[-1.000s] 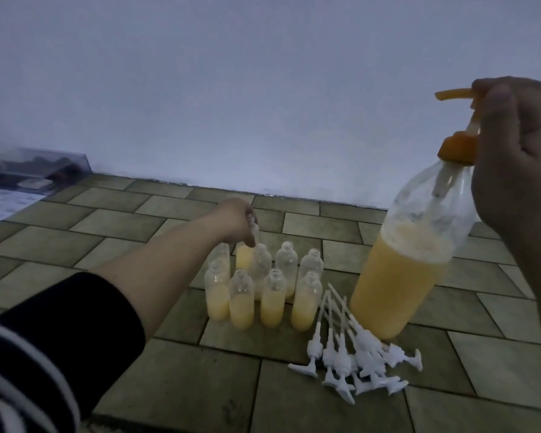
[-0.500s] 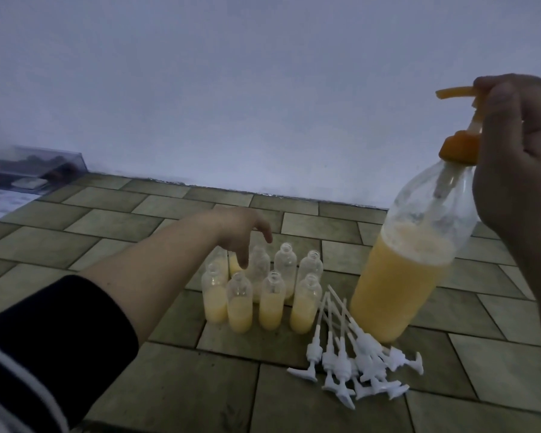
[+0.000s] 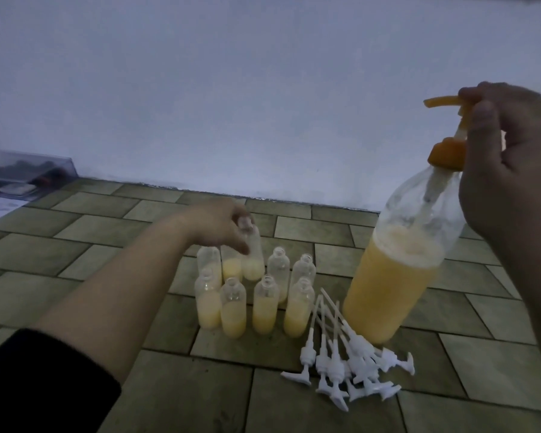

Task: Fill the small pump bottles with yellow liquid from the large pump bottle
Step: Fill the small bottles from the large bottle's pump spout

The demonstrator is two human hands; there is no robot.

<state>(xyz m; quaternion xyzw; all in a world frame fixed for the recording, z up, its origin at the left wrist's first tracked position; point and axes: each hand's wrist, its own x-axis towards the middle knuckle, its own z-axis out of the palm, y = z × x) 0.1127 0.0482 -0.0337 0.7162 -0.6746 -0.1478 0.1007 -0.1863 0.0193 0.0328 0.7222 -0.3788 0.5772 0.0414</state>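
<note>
Reaching across a tiled floor, a person's left hand pinches the neck of one small bottle in the back row of a cluster, its fingers curled round the top, apparently picking it out for the next fill. The right hand is clenched round the orange pump head of the large bottle, which stands tilted on the floor just right of the cluster, its spout pointing left toward the small bottles. That lean probably brings the nozzle within reach of whichever bottle is brought under it. The front row of small bottles stands open-necked and roughly half full of yellow liquid; some behind look emptier, so the job seems partway through. A heap of white pump tops lies on the floor in front of the large bottle, likely set aside until filling ends. A clear box sits by the wall at far left.
</note>
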